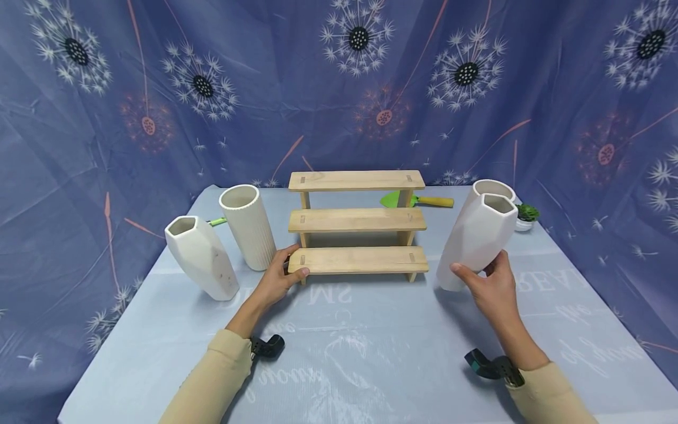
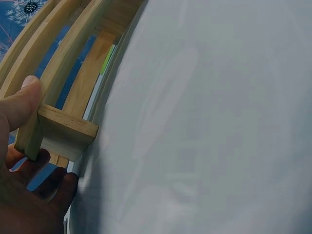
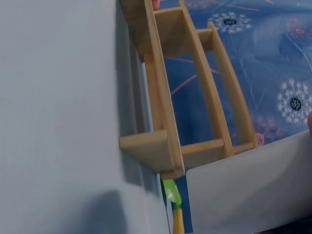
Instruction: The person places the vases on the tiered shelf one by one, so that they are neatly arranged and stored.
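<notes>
Nearest the lens: two forearms in beige sleeves (image 1: 212, 377) reach forward over the pale blue-grey table cover (image 1: 349, 353), each with a dark wrist-worn camera mount at the cuff.

Left hand (image 1: 278, 277): stretched to the left end of the three-step pale wooden shelf (image 1: 357, 221); the thumb lies along the front edge of the lowest board and the fingers curl behind that end, so the hand grips the wood. The left wrist view shows the thumb on top of the board's corner and the fingers beneath it.

Right hand (image 1: 489, 285): raised a little, palm toward the shelf, thumb and fingers closed round the lower half of a white faceted ceramic vase (image 1: 477, 238). That vase is tilted, its mouth leaning to the right, and it sits just right of the shelf, apart from the wood.

Wooden shelf position: mid-table, standing level, between the two hands.

Vases, counted: four white ones. A second white faceted vase (image 1: 201, 256) leans at the far left; a white ribbed cylindrical vase (image 1: 248, 227) stands upright beside it, close to the left hand; the rim of a fourth white vase (image 1: 494, 188) shows just behind the held one.

Other single items: one green-bladed trowel with a yellow handle (image 1: 418, 201) behind the shelf; one small green plant in a white pot (image 1: 526, 216) at the far right.

Backdrop: blue cloth printed with dandelion heads (image 1: 360, 38).
</notes>
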The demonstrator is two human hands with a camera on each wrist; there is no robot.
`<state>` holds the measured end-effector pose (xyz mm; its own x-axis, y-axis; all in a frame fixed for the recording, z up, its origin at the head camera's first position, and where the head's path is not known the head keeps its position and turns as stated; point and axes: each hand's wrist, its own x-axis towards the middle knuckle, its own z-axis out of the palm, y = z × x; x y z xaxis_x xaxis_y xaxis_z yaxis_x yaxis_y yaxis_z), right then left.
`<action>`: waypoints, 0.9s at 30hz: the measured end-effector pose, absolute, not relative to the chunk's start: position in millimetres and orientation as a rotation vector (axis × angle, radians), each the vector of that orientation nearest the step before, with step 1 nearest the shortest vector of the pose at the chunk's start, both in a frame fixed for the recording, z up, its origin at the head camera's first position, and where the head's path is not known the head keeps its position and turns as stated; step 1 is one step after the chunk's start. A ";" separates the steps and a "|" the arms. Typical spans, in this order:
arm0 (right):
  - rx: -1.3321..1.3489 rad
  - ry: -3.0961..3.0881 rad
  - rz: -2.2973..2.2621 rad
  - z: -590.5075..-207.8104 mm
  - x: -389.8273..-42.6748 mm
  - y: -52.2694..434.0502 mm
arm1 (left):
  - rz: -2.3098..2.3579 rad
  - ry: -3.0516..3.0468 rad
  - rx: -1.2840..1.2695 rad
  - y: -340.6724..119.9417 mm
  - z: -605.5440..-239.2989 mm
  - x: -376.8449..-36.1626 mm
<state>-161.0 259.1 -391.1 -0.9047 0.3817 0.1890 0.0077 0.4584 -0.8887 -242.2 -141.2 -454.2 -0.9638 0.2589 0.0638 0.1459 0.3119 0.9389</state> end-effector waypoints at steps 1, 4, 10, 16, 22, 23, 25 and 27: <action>-0.321 -2.352 1.428 -390.5 -161.5 257.6 | 1.742 2.462 0.376 -141.2 -453.6 -242.1; -0.296 -2.348 1.440 -389.4 -163.7 253.5 | 1.741 2.453 0.368 -141.0 -451.3 -241.3; -0.230 -2.307 1.497 -387.6 -168.3 243.1 | 1.747 2.446 0.382 -140.5 -447.3 -240.1; -0.174 -2.285 1.519 -384.7 -172.4 232.9 | 1.745 2.463 0.380 -141.4 -451.3 -242.2; -0.083 -2.274 1.525 -385.2 -179.2 224.2 | 1.747 2.453 0.360 -141.2 -451.0 -241.8; -0.066 -2.265 1.536 -385.5 -180.6 222.8 | 1.752 2.447 0.354 -141.1 -450.9 -241.6; -0.037 -2.245 1.558 -385.8 -183.6 220.0 | 1.749 2.449 0.361 -141.6 -451.6 -241.6; -0.019 -2.228 1.578 -386.2 -186.4 217.3 | 1.738 2.452 0.363 -142.1 -451.8 -241.4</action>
<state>-186.4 217.3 -386.2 -0.9166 0.2416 0.3186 -0.2202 0.3599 -0.9066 -241.4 -142.1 -451.8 -0.9648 0.2591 0.0452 0.1285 0.3142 0.9406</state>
